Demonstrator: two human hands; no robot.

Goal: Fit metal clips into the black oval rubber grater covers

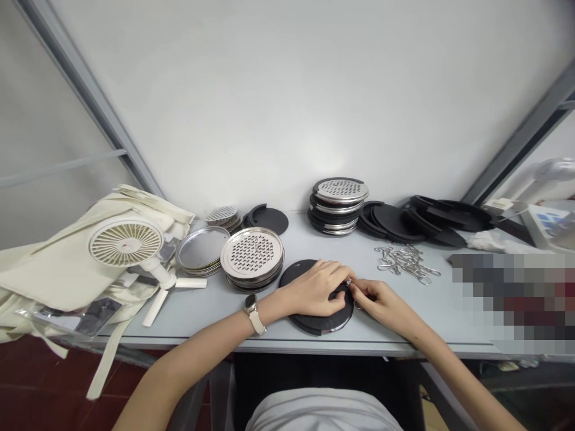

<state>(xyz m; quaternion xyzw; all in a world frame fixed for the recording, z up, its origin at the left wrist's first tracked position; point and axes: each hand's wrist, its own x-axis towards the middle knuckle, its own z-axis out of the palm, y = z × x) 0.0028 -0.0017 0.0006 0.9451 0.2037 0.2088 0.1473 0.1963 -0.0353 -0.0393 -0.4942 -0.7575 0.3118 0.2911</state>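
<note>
A round black grater base (pixel 291 276) lies on the table in front of me, with a shiny metal rim showing at its lower right edge. My left hand (pixel 317 290) rests across its top, fingers curled over the right side and pressing it. At that same right edge my right hand (pixel 377 301) is pinched closed, its fingertips meeting the left fingers. Small bits of shiny wire peek out by the right fingers, seemingly a wire clip, mostly hidden. Left of the base stands a stack of round metal grater plates (pixel 252 254). Behind the right hand lies a pile of wire clips (pixel 404 261).
Shallow metal dishes (pixel 202 246) are stacked at left, near a white fan (pixel 127 242) on a cream bag (pixel 54 263). Along the wall stand a pile of black-rimmed graters (pixel 339 206), a black disc (pixel 269 221) and several black bases (pixel 395 221). The table's front edge (pixel 305 341) runs close.
</note>
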